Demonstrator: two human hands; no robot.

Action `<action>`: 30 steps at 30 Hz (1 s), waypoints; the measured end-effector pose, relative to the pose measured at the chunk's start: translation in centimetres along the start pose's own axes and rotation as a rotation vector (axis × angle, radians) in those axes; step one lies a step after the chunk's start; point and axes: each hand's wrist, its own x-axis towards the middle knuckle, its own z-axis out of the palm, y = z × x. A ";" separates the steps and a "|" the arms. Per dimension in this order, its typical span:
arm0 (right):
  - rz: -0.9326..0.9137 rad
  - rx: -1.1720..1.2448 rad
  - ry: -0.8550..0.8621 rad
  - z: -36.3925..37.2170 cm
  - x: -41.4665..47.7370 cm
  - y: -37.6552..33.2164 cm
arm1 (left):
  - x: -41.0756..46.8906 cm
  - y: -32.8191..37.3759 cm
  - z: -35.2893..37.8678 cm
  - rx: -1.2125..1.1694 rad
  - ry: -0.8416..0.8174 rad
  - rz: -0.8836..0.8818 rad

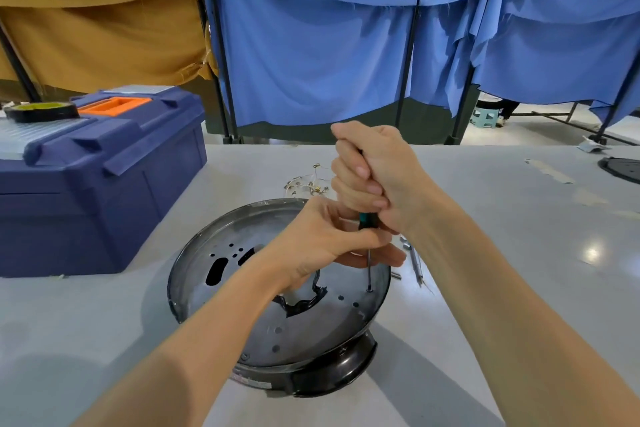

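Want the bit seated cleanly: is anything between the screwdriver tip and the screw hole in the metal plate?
Nothing visible. The shaft of the screwdriver runs bare down to the screw hole; the left hand steadies it higher up, and the right hand grips the handle.

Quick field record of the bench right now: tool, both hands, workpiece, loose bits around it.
tool: screwdriver, upright, tip in a hole near the plate's right rim
right hand: grips the handle's top
left hand: pinches the lower handle
workpiece: round metal base on the table, holed plate facing up
loose parts: wire bundle behind the base; metal bits to its right
left side: blue toolbox, tape roll on its lid
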 end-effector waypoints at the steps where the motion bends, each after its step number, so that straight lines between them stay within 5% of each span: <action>1: -0.042 -0.022 0.099 0.3 -0.1 0.1 | 0.0 0.0 0.2 0.001 0.016 0.013; 6: -0.309 -0.202 0.658 1.0 -0.8 1.3 | 0.2 0.0 0.7 0.014 0.011 0.051; 8: -0.367 -0.267 0.756 1.4 -1.1 1.8 | 0.2 -0.1 0.8 0.027 -0.011 0.043; 10: -0.326 -0.229 0.632 1.3 -1.0 1.8 | -0.1 0.0 0.5 -0.004 -0.021 0.037; 14: 0.088 -0.081 -0.063 -0.8 -0.1 -0.9 | -0.5 0.2 -0.2 -0.026 -0.075 -0.019; 17: 0.136 -0.026 -0.244 -1.3 0.0 -1.2 | -0.2 0.2 -0.3 0.007 -0.088 -0.042; 20: 0.041 -0.016 -0.074 -0.4 -0.1 -0.2 | 0.0 -0.1 -0.1 -0.015 -0.054 -0.029; 27: -0.373 -0.318 0.682 1.8 -1.4 1.6 | 0.4 -0.3 0.4 0.065 -0.030 0.018; 30: -0.378 -0.353 0.705 1.8 -1.4 2.0 | 0.4 -0.3 0.1 0.065 -0.043 -0.008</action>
